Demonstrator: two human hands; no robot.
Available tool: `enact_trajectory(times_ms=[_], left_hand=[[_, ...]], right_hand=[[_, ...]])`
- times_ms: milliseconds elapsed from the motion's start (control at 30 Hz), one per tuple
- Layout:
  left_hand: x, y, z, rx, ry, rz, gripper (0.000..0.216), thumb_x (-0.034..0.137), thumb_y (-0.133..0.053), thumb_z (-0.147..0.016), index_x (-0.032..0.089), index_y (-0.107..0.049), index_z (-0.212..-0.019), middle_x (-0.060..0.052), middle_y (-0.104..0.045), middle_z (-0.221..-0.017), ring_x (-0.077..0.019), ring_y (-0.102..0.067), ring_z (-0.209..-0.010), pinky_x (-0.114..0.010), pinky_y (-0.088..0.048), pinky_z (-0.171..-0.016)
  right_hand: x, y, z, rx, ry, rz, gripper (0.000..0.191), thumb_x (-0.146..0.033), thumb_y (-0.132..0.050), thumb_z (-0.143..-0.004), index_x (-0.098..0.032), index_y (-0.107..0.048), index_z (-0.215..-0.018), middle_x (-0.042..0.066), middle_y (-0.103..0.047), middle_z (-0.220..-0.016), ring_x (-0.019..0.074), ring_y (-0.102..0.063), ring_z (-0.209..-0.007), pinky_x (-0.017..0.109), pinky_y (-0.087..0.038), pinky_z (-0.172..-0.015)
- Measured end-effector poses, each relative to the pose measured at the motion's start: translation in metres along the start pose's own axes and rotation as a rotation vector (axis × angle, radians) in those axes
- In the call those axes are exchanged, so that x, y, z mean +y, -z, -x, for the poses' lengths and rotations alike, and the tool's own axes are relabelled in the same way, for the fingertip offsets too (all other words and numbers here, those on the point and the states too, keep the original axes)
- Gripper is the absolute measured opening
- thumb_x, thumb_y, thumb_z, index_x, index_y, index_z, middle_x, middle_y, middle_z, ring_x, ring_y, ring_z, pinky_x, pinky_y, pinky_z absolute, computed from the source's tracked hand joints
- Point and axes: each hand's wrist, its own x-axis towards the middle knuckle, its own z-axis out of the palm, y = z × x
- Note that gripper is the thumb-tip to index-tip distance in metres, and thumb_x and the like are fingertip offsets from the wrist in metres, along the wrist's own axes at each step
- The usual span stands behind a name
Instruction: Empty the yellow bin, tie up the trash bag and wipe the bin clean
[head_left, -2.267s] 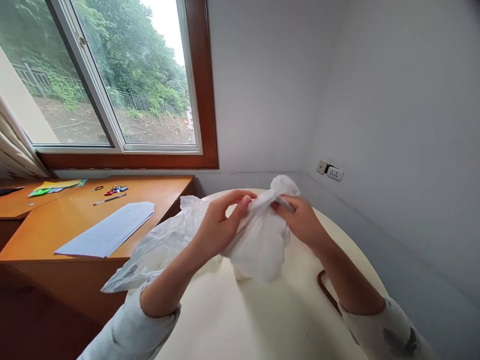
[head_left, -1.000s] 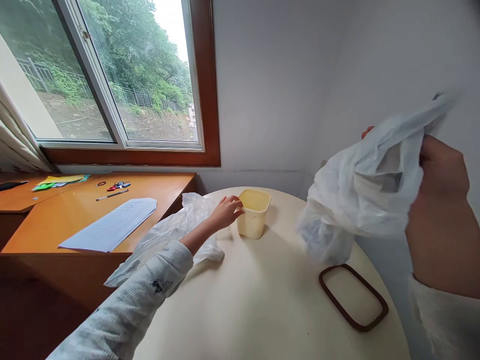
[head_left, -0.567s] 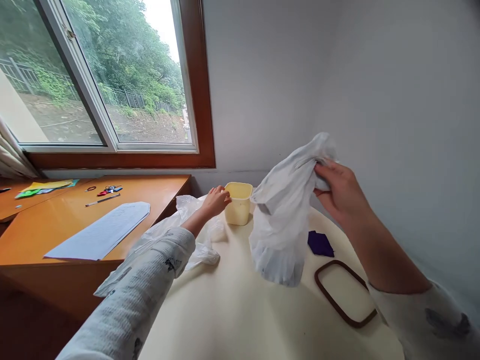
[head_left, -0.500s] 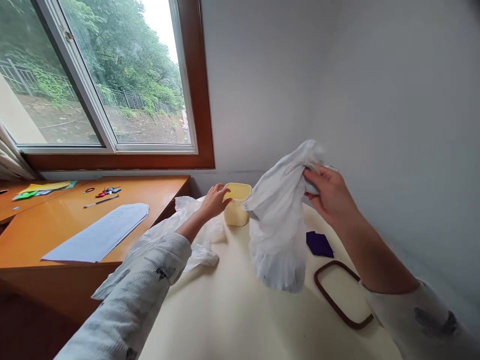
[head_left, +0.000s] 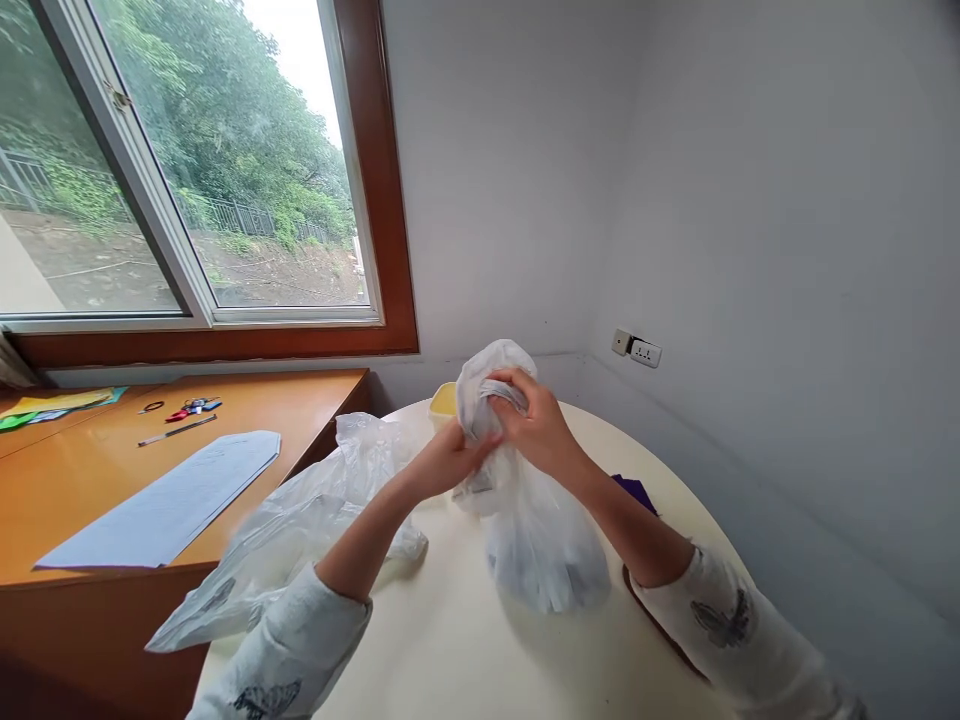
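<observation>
Both hands grip a white plastic bag (head_left: 540,545) over the round cream table (head_left: 450,640). My right hand (head_left: 536,425) is closed on the bunched top of the bag. My left hand (head_left: 450,460) pinches the bag just below and to the left. The bag's lower part hangs down and rests on the table, with something dark inside. A yellow plastic tub (head_left: 442,400) peeks out behind the hands, mostly hidden.
A second, clear plastic bag (head_left: 292,520) lies crumpled on the table's left edge. A purple piece (head_left: 637,492) and a brown-rimmed lid (head_left: 660,620) lie under my right forearm. The wooden desk (head_left: 112,480) at left carries paper sheets (head_left: 165,500), a pen and scissors. A wall socket (head_left: 637,350) sits at right.
My left hand left the yellow tub and joined the right hand on the white bag. The right hand brought the bag down and leftward, in front of the tub.
</observation>
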Motion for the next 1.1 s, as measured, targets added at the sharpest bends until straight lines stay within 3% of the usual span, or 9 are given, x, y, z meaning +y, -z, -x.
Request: enact_trajectory(times_ms=[100, 233, 400, 533, 667, 767, 867, 1000, 1100], left_hand=[[-0.002, 0.009, -0.006, 0.210, -0.052, -0.110, 0.028, 0.041, -0.048, -0.082, 0.016, -0.061, -0.082, -0.004, -0.059, -0.081, -0.0179, -0.054, -0.071, -0.027, -0.043, -0.059], [0.000, 0.035, -0.005, 0.279, 0.028, -0.159, 0.029, 0.038, -0.054, -0.076, 0.015, -0.055, -0.059, 0.002, -0.050, -0.059, -0.0120, -0.045, -0.056, -0.022, -0.034, -0.050], [0.015, 0.055, -0.003, 0.358, 0.066, 0.313, 0.024, 0.032, -0.063, -0.069, 0.017, -0.061, -0.087, 0.003, -0.056, -0.068, -0.0097, -0.049, -0.057, -0.018, -0.036, -0.049], [0.028, 0.060, -0.006, 0.300, 0.104, 0.645, 0.027, 0.026, -0.064, -0.068, 0.017, -0.060, -0.093, 0.001, -0.060, -0.074, -0.0101, -0.055, -0.060, -0.019, -0.043, -0.052], [0.046, 0.057, -0.005, 0.105, -0.078, 0.776, 0.027, 0.034, -0.055, -0.077, 0.018, -0.058, -0.099, -0.004, -0.064, -0.085, -0.0176, -0.063, -0.078, -0.031, -0.050, -0.071], [0.060, 0.053, 0.002, -0.005, -0.177, 0.720, 0.036, 0.042, -0.056, -0.078, 0.019, -0.056, -0.106, -0.006, -0.066, -0.094, -0.0235, -0.063, -0.093, -0.038, -0.049, -0.081], [0.063, 0.049, 0.009, 0.120, -0.247, 0.574, 0.035, 0.039, -0.062, -0.077, 0.018, -0.058, -0.105, -0.007, -0.066, -0.097, -0.0233, -0.062, -0.096, -0.040, -0.045, -0.090], [0.039, 0.037, 0.014, 0.463, -0.352, 0.509, 0.039, 0.038, -0.065, -0.075, 0.022, -0.055, -0.109, -0.004, -0.063, -0.102, -0.0210, -0.059, -0.104, -0.040, -0.039, -0.100], [0.016, 0.015, 0.013, 0.274, -0.287, 0.448, 0.091, 0.042, -0.078, -0.057, 0.029, -0.031, -0.133, -0.008, -0.049, -0.130, -0.0268, -0.041, -0.124, -0.039, -0.037, -0.101]], right_hand=[[-0.004, 0.003, 0.001, -0.016, -0.002, 0.082, 0.023, -0.025, -0.046, -0.082, -0.027, -0.056, -0.103, -0.001, -0.063, -0.102, 0.0167, -0.057, -0.086, 0.030, -0.042, -0.075], [0.002, 0.017, -0.001, -0.003, -0.052, 0.159, 0.027, -0.028, -0.050, -0.080, -0.028, -0.054, -0.107, -0.001, -0.060, -0.100, 0.0119, -0.052, -0.062, 0.029, -0.043, -0.064], [0.005, 0.030, -0.004, 0.001, -0.110, 0.091, 0.052, -0.030, -0.055, -0.078, -0.033, -0.039, -0.127, 0.001, -0.057, -0.109, 0.0148, -0.055, -0.073, 0.033, -0.045, -0.071], [0.000, 0.028, -0.006, -0.063, -0.149, -0.035, 0.070, -0.040, -0.061, -0.075, -0.033, -0.029, -0.136, 0.005, -0.046, -0.128, 0.0216, -0.052, -0.104, 0.037, -0.044, -0.085], [-0.004, 0.017, -0.008, -0.165, -0.158, -0.105, 0.099, -0.039, -0.076, -0.058, -0.034, -0.021, -0.140, 0.006, -0.044, -0.132, 0.0253, -0.045, -0.116, 0.038, -0.042, -0.087], [-0.004, 0.010, -0.011, -0.197, -0.163, -0.077, 0.072, -0.035, -0.073, -0.059, -0.030, -0.045, -0.126, 0.004, -0.059, -0.111, 0.0236, -0.054, -0.098, 0.035, -0.044, -0.077], [-0.004, 0.008, -0.014, -0.205, -0.157, -0.056, 0.023, -0.033, -0.064, -0.066, -0.020, -0.065, -0.086, 0.001, -0.064, -0.081, 0.0191, -0.055, -0.077, 0.031, -0.043, -0.067], [-0.002, 0.010, -0.018, -0.062, -0.278, -0.303, 0.022, -0.032, -0.066, -0.064, -0.019, -0.064, -0.082, 0.000, -0.064, -0.079, 0.0171, -0.056, -0.075, 0.028, -0.043, -0.064], [-0.005, 0.007, -0.020, -0.047, -0.344, -0.512, 0.026, -0.031, -0.068, -0.062, -0.019, -0.062, -0.085, 0.002, -0.063, -0.080, 0.0163, -0.057, -0.075, 0.027, -0.045, -0.064]])
